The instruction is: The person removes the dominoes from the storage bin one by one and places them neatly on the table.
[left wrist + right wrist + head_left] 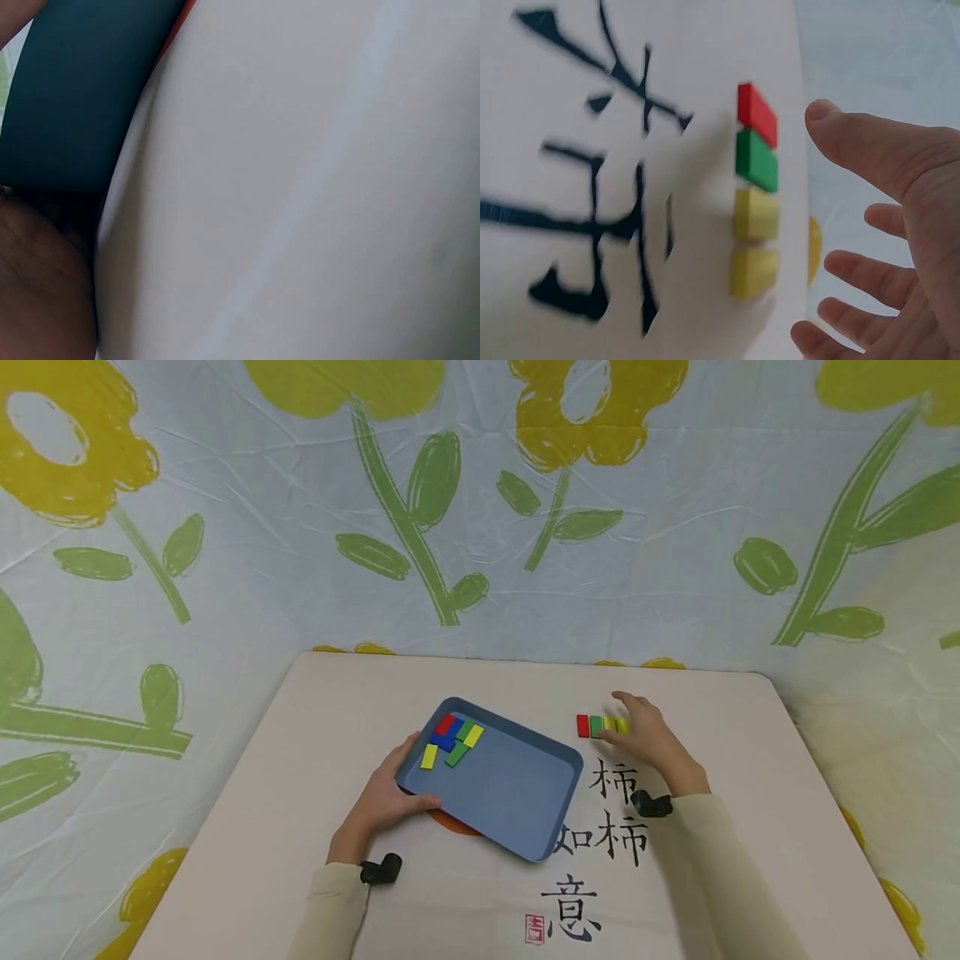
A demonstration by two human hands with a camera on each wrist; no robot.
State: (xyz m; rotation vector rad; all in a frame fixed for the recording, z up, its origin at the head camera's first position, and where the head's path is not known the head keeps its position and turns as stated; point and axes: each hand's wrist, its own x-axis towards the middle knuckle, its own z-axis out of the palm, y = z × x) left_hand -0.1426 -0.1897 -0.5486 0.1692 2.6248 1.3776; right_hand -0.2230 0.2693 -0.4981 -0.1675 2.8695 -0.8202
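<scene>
My left hand (pixel 378 802) grips the left corner of a blue-grey tray (pixel 510 785), with the thumb along its near rim. Inside the tray, near its far left end, lie several small flat blocks: red (pixel 445 724), yellow (pixel 428 757), green (pixel 456 754) and blue. The left wrist view shows just the tray's dark outer wall (pixel 75 97) and part of the hand. Over the right end of a row of blocks hovers my right hand (pixel 651 742), fingers spread, holding nothing. That row has a red block (pixel 757 116), a green block (pixel 757 161) and two yellow blocks (pixel 756 215).
The pale table (pixel 277 810) bears large black written characters (pixel 621 837) and a red seal mark (pixel 534 929). An orange printed shape (pixel 453 823) shows partly from under the tray. A flower-printed cloth (pixel 660 568) hangs behind the table and at its sides.
</scene>
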